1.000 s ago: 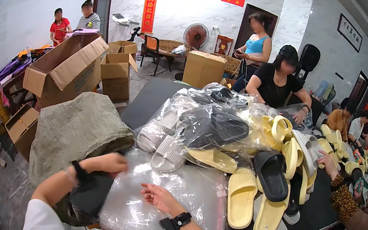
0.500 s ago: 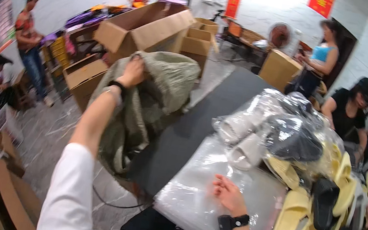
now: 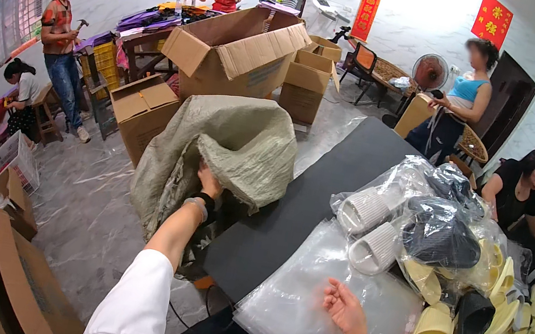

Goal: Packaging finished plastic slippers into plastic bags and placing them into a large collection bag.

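Note:
My left hand point(image 3: 209, 182) reaches into the mouth of a large greenish-grey woven sack point(image 3: 176, 137). A fold of the sack covers its fingertips, so what they hold, if anything, is hidden. Over a stack of clear plastic bags point(image 3: 301, 302) hovers my right hand point(image 3: 344, 309), its fingers loosely curled and apart, nothing in them. Beyond it lie ribbed pale-grey slippers point(image 3: 374, 246) in clear bags, with a bagged dark slipper point(image 3: 442, 233) on the pile. Unbagged yellow slippers point(image 3: 428, 331) and a black slipper point(image 3: 471, 325) rest to the right.
The dark table point(image 3: 249, 250) runs away from me beside the sack. Open cardboard boxes point(image 3: 244, 55) stand behind the sack, with more boxes point(image 3: 14, 265) at the lower left. A person in black point(image 3: 516, 196) sits at right; several others work further back.
My left hand has left the sack's upper rim and moved down into its mouth. The sack's top has sagged over. My right hand stays above the plastic bags; the view has shifted.

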`<move>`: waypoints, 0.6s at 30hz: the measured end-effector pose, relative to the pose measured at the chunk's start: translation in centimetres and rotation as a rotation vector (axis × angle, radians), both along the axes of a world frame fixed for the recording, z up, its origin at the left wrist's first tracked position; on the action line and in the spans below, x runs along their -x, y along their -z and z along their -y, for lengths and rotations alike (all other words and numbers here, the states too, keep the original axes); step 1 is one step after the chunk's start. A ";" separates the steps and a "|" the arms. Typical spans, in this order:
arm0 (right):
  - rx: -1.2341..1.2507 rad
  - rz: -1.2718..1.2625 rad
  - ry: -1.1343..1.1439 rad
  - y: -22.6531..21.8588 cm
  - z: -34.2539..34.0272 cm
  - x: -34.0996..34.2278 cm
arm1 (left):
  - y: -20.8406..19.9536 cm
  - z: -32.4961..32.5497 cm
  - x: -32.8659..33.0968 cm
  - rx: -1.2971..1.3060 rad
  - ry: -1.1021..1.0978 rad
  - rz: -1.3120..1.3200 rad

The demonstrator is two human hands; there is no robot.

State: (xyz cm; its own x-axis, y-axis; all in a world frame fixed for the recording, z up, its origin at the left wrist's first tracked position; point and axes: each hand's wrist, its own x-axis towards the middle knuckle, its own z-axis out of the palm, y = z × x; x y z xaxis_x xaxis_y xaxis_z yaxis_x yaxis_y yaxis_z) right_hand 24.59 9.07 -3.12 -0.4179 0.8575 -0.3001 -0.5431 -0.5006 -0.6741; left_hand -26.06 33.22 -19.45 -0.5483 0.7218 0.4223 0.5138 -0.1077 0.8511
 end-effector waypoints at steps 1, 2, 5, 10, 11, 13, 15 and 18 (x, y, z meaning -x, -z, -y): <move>0.007 -0.012 -0.012 0.0 0.1 0.3 | 0.0 0.8 1.0 0.148 0.089 0.087; 0.006 -0.013 -0.020 -0.3 0.1 0.7 | -0.3 1.2 1.4 0.146 0.081 0.086; -0.055 0.066 0.051 -1.1 0.6 0.6 | -1.9 2.5 -4.2 0.080 0.190 -0.094; -0.206 0.333 0.094 -5.7 2.2 1.2 | -12.5 8.8 -11.1 -0.052 0.272 -0.598; -0.196 0.329 0.094 -6.4 2.4 1.3 | -17.4 11.1 -13.3 -0.024 0.359 -0.369; -0.321 0.471 0.025 -8.4 3.0 2.3 | -22.0 14.5 -15.4 -0.179 0.438 -0.242; -0.390 0.592 -0.063 -10.5 3.7 4.1 | -23.5 15.5 -17.6 -0.260 0.165 -0.796; -0.644 0.783 -0.215 -14.0 3.8 8.3 | -27.0 18.4 -20.6 -0.167 0.510 -0.463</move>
